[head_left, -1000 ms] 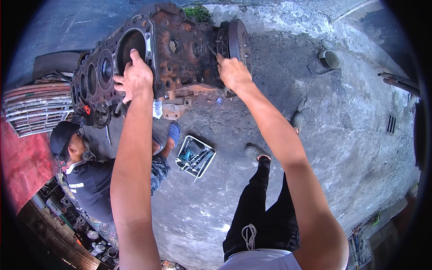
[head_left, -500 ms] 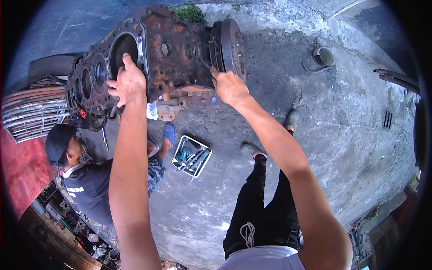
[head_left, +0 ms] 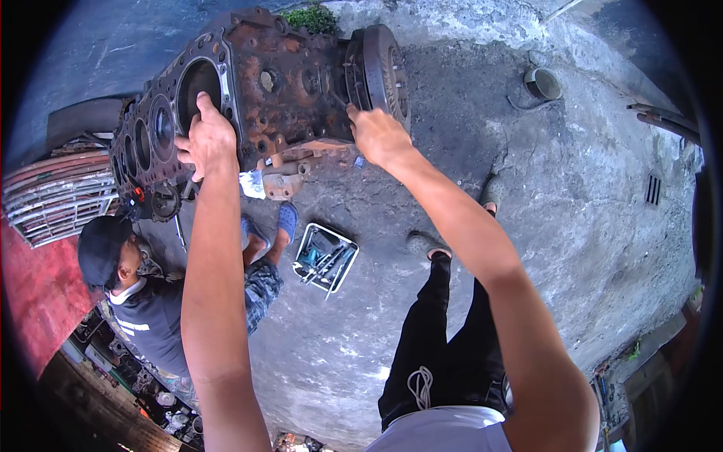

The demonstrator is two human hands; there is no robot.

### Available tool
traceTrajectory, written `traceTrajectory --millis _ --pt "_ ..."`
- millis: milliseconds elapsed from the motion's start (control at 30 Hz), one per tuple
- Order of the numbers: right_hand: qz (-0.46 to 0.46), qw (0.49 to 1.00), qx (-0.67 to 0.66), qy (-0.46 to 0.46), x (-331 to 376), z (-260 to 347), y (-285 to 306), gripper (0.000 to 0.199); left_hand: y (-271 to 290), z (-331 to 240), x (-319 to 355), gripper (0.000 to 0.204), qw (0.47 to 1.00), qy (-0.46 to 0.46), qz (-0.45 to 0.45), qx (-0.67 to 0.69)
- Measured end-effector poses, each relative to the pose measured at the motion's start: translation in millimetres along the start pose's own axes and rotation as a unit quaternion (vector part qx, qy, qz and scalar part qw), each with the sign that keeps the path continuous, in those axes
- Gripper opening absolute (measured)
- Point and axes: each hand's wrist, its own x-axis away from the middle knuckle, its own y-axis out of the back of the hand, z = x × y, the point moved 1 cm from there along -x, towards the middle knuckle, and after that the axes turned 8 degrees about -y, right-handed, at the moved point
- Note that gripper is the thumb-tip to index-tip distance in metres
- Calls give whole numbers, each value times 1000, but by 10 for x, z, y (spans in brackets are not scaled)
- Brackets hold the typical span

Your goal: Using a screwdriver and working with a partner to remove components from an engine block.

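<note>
A rusty engine block [head_left: 282,90] lies across the upper left, with a row of cylinder bores along its left face. My left hand [head_left: 209,141] rests against that face at the edge of the nearest bore [head_left: 197,84], its thumb and fingers apart. At the block's right end sits a round flywheel [head_left: 380,68]. Just beside its rim my right hand [head_left: 379,135] is closed, with a thin dark rod [head_left: 337,98] sticking out of it toward the block. The rod's other part is hidden in the fist.
A co-worker [head_left: 143,309] in a dark cap is low at the left by the block. A white tray of tools [head_left: 326,258] lies on the concrete floor [head_left: 572,248]. A metal can [head_left: 542,84] stands at the upper right; a metal rack [head_left: 64,188] is at the far left.
The view has shifted slightly. Both hands keep their places at the block and flywheel, and the co-worker's head has turned a little.
</note>
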Motion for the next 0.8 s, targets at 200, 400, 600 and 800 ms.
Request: traceTrajectory --millis 200,400,600,800 --pt "22 999 -28 -34 -290 31 164 32 -15 -11 23 79 1000 0 6 5" --pt "29 997 -61 -37 -41 40 118 32 -7 -61 16 79 1000 -2 -2 14" --pt "34 995 -90 -20 -97 3 103 37 -8 -25 5 77 1000 2 -1 3" --pt "75 989 -111 -61 -121 87 149 33 -2 32 19 76 1000 -1 -3 -1"
